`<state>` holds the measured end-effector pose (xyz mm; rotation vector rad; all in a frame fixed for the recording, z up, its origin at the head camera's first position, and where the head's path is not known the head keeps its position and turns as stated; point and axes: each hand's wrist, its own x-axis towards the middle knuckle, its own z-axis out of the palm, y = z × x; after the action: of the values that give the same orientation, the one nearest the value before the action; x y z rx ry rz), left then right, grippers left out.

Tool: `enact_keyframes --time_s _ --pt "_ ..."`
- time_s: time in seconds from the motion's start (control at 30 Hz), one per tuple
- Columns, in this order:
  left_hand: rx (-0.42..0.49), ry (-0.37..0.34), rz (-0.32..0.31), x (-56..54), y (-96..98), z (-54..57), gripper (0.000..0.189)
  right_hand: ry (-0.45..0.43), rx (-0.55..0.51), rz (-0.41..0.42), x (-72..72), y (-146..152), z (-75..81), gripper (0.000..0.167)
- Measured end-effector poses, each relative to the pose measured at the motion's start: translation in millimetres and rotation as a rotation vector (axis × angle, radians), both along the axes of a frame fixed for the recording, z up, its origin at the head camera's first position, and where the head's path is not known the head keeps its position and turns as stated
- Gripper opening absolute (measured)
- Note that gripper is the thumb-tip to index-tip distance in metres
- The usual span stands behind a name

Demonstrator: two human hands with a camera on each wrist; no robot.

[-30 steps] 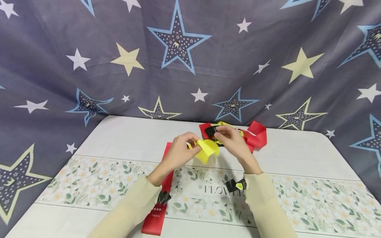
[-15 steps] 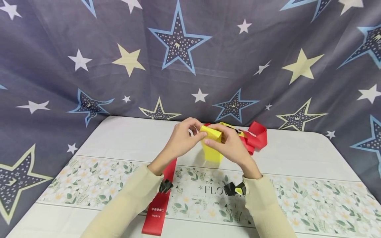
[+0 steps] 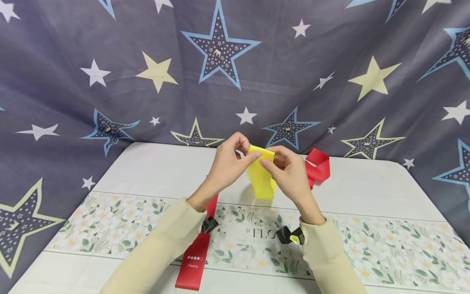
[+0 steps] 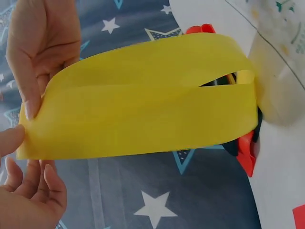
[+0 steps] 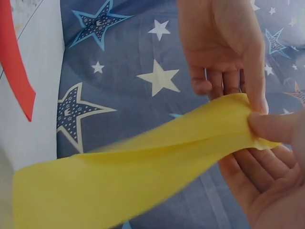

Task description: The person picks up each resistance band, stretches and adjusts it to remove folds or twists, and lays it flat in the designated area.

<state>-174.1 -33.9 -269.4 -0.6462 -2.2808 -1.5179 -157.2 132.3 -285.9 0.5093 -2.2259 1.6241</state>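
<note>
A yellow resistance loop band (image 3: 261, 179) is pinched at its upper end by the left hand (image 3: 228, 165) and the right hand (image 3: 291, 173), equally near. Its long axis is directed downward from both hands, toward the table (image 3: 165, 171).

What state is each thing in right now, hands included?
Yellow band: looped, held up by its top end.
Left hand: pinching that end.
Right hand: pinching that end too.
Red band marked Heavy: lying flat, print side up, partly hidden.
Far red band: loosely curled.
Dark piece: mostly hidden, cannot tell.
Tablecloth: spread out.
Starry cloth: hanging, slightly creased.
</note>
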Motion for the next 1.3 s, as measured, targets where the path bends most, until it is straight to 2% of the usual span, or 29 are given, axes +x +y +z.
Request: enact_keyframes --time_s 0.13,0.3,0.43,0.53,0.67,0.8,0.93,1.2,1.3 --pt "0.066 0.006 -0.024 1.5 4.9 5.9 0.024 0.04 -0.048 0.0 4.8 -0.5 5.4 0.023" --pt "0.1 0.056 -0.06 4.3 9.1 11.0 0.023 0.095 -0.087 -0.007 9.6 -0.4 11.8 0.021" --pt "0.109 0.099 -0.083 6.4 14.2 14.4 0.023 0.121 -0.101 -0.043 12.3 2.3 17.8 0.017" --pt "0.145 0.093 -0.111 7.9 15.7 17.1 0.027 0.136 -0.082 -0.061 11.2 3.1 26.5 0.014" --pt "0.191 0.025 -0.15 8.2 13.9 14.8 0.029 0.149 -0.045 -0.061 8.7 3.2 43.3 0.014" --pt "0.133 -0.077 -0.172 7.6 14.2 5.1 0.025 0.151 -0.016 -0.06 8.6 5.2 56.4 0.014" --pt "0.099 -0.152 -0.197 7.7 15.5 -4.1 0.031 0.158 0.014 -0.044 8.3 5.7 64.1 0.013" --pt "0.129 -0.188 -0.255 8.1 18.8 -8.4 0.036 0.198 0.039 -0.052 9.2 6.8 80.9 0.012" --pt "0.118 -0.182 -0.24 8.7 19.6 -8.6 0.037 0.195 0.071 -0.064 9.9 6.9 84.0 0.012"
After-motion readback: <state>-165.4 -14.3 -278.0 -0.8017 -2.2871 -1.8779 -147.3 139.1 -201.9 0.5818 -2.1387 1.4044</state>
